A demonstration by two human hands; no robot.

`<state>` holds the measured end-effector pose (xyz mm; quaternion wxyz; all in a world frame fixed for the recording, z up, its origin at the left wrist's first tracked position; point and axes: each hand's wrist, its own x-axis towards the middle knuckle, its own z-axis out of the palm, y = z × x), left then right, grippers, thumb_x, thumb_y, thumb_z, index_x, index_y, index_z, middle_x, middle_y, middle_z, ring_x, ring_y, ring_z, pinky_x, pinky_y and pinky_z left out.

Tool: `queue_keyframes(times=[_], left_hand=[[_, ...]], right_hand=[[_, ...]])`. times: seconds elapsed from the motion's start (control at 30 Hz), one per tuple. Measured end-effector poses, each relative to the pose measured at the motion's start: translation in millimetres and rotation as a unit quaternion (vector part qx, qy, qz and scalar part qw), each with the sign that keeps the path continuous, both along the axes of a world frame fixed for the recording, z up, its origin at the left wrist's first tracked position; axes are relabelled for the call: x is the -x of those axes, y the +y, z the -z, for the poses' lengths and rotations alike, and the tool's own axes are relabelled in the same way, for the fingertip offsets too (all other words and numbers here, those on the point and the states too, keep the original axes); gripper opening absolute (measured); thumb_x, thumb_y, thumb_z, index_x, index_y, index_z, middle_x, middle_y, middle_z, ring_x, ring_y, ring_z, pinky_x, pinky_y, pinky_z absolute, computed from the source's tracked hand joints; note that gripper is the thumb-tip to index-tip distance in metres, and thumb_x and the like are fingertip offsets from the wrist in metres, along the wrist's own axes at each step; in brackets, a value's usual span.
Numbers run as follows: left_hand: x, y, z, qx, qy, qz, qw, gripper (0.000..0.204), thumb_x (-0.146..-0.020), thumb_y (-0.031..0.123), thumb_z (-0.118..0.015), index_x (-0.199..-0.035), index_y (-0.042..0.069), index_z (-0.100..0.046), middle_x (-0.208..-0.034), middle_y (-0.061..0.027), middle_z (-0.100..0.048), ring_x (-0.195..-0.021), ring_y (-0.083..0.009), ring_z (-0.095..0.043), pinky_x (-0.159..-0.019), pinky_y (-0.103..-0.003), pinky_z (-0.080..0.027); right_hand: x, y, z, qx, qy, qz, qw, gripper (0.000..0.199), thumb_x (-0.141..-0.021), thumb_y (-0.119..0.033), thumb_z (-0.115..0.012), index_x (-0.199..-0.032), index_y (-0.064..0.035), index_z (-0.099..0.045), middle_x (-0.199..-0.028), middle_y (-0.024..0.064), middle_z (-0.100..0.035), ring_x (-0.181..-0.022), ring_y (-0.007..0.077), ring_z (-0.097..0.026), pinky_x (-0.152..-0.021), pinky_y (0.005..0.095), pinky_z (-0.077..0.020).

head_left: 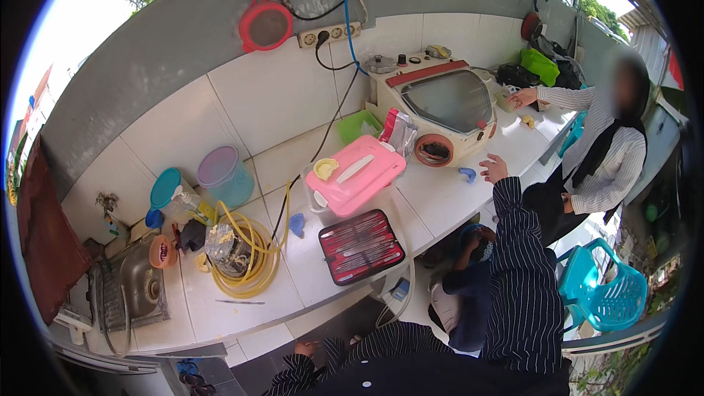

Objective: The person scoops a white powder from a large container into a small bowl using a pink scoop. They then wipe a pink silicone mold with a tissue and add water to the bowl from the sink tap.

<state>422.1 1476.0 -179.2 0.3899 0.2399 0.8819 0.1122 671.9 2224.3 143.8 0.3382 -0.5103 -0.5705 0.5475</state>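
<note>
My right hand (495,169) reaches out over the counter's front edge, fingers apart and holding nothing. Just left of it on the white tiles lies a small blue curved piece (467,174), which it does not appear to touch. Behind stands a cream box-shaped machine (447,95) with a slanted window and a round orange-rimmed port (435,150). My left hand (304,350) hangs low in front of the counter, near my body; its fingers are too small and dark to read. An open red-lined case (361,247) of slim metal tools lies on the counter.
A pink-lidded box (356,176) carries a pale yellow horseshoe-shaped cast (325,169). Coiled yellow hose (253,279) and a sink (150,286) are left. Another person (612,139) stands right, one hand over the counter; someone (462,308) is low beside me. A teal chair (605,290) stands right.
</note>
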Motion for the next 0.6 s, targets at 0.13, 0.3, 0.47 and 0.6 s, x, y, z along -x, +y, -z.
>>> queue_keyframes(times=[0.13, 0.3, 0.47, 0.6], left_hand=[[-14, 19, -22, -0.042, -0.131, -0.306, 0.942, 0.023, -0.085, 0.012, -0.055, -0.098, 0.002, -0.072, -0.096, -0.0064, -0.072, -0.091, -0.0170, -0.067, -0.077, -0.026, -0.053], [-28, -47, -10, -0.179, -0.098, -0.383, 0.901, 0.029, -0.090, 0.022, -0.052, -0.108, 0.008, -0.070, -0.092, -0.0097, -0.072, -0.069, -0.0165, -0.066, -0.052, -0.028, -0.050], [-60, -75, -48, -0.282, -0.149, -0.518, 0.793, 0.028, -0.091, 0.020, -0.051, -0.108, 0.001, -0.064, -0.081, -0.0086, -0.065, -0.064, -0.0160, -0.061, -0.054, -0.033, -0.057], [-61, -71, -60, -0.323, -0.117, -0.566, 0.750, 0.030, -0.093, 0.024, -0.049, -0.107, 0.001, -0.063, -0.069, -0.0065, -0.057, -0.053, -0.0165, -0.056, -0.050, -0.037, -0.057]], right_hand=[[0, -11, -28, -0.008, 0.104, 0.010, 0.994, 0.044, -0.092, -0.013, -0.053, -0.134, -0.0062, -0.042, -0.104, 0.0089, -0.065, -0.075, 0.0170, -0.060, -0.061, 0.0274, -0.0475], [2, -32, -26, 0.045, 0.301, 0.034, 0.952, 0.042, -0.094, -0.020, -0.055, -0.133, -0.0057, -0.044, -0.119, 0.0080, -0.058, -0.098, 0.0183, -0.055, -0.081, 0.0309, -0.0469], [-12, -48, -11, 0.085, 0.407, 0.036, 0.909, 0.042, -0.092, -0.017, -0.057, -0.130, -0.0030, -0.045, -0.122, 0.0091, -0.055, -0.106, 0.0209, -0.055, -0.089, 0.0329, -0.0471], [-20, -45, -11, 0.124, 0.452, 0.128, 0.874, 0.044, -0.090, -0.018, -0.061, -0.128, -0.0020, -0.046, -0.123, 0.0117, -0.053, -0.112, 0.0235, -0.053, -0.096, 0.0349, -0.0456]])
